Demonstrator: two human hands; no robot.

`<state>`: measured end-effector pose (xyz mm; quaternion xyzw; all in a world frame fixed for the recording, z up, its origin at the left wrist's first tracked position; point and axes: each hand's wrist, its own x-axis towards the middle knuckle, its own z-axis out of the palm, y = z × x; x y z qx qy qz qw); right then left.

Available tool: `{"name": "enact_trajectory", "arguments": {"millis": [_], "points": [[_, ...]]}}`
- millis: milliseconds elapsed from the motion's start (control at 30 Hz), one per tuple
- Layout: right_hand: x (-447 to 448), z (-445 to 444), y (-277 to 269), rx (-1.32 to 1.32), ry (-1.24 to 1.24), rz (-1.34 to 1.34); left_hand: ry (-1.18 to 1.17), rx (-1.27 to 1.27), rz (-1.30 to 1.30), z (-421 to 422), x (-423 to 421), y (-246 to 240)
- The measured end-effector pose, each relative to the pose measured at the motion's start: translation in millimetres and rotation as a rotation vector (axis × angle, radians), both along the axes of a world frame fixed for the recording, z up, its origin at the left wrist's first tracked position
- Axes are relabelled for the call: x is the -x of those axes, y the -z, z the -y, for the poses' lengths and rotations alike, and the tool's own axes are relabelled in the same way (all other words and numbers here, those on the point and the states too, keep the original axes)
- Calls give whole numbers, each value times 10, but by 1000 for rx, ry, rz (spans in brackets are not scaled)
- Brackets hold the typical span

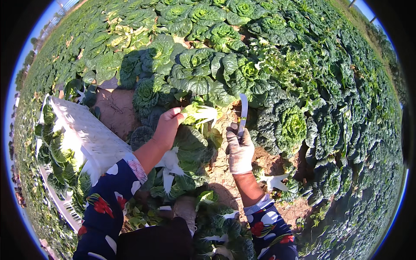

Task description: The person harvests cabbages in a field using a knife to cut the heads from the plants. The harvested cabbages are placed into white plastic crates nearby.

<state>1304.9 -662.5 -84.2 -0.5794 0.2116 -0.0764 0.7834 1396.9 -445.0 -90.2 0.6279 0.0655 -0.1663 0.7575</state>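
Note:
My left hand (pixel 169 125), bare, pinches the leafy edge of a small pale cabbage leaf cluster (pixel 206 113), whose white stems point to the right. In my gloved right hand (pixel 240 151) is the handle of a knife with a slightly curved blade (pixel 243 112). The blade points up, apart from the leaf cluster. Below my left hand lie cut outer leaves with white bases (pixel 169 165). Another cut leaf piece (pixel 274 182) rests on the soil right of my right wrist. A leafy green cabbage head (pixel 248 70) grows just beyond the knife.
A white slatted plastic crate (pixel 94 130) holding leafy greens stands at the left. Rows of growing cabbages (pixel 291 125) spread ahead and to the right. Dry soil (pixel 224 165) shows between plants. More cut leaves (pixel 221 239) lie near my legs.

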Motion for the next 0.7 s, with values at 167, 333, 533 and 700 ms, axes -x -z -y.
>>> {"name": "enact_trajectory", "arguments": {"millis": [167, 333, 533, 700], "points": [[175, 104, -621, 90, -141, 129, 186, -1, 3, 402, 545, -698], [462, 436, -805, 239, -374, 45, 129, 339, -317, 505, 835, -812], [752, 576, -859, 466, -429, -53, 273, 50, -164, 393, 956, -670], [864, 436, -920, 346, -394, -123, 628, -507, 809, 623, 1004, -1055]]}}
